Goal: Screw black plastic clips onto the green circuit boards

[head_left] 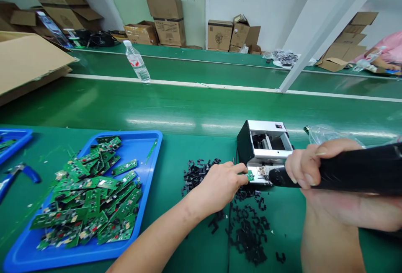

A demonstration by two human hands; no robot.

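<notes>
My left hand (219, 186) is closed on the end of a small green circuit board (250, 176), with the fingertips at the front of a silver and black screw feeder (271, 153). Most of that board is hidden behind my fingers. In my right hand (309, 165) is a thick black electric screwdriver (358, 166), its fingers wrapped round the body. The screwdriver's narrow end points left, close to the feeder's front ledge; I cannot tell whether its tip touches anything. Small black plastic clips (249, 235) lie in loose piles beside and below my left hand.
A blue tray (156, 155) heaped with green circuit boards (94, 197) stands at left. Blue-handled pliers (19, 173) lie beyond it. A water bottle (137, 62) stands on the far ledge. A white post (326, 34) rises at right; cardboard boxes (169, 24) line the back.
</notes>
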